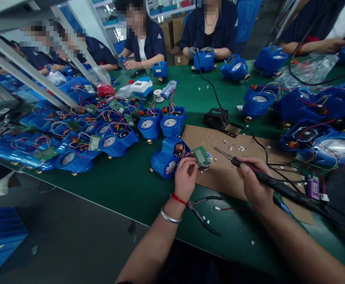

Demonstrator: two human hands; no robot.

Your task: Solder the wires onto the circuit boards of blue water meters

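My right hand (256, 183) is wrapped round the black handle of a soldering iron (258, 175), its metal tip pointing left toward a small green circuit board (200, 155) with a grey display. My left hand (186, 177) has its fingers pinched at the lower left edge of that board. The board sits over a round spool-like thing (209, 159), partly hidden. Just left of my left hand stands a blue water meter (168, 159) with a round dial and an opened top with wires. Pliers (203, 215) lie with handles spread beside my left wrist.
Brown cardboard (222, 177) with small white connectors lies under the work. A black stand (216, 118) is behind it. Several wired blue meters (110, 138) crowd the left; more meters (323, 142) are at right. Across the green table (125, 181), co-workers (207, 31) handle meters.
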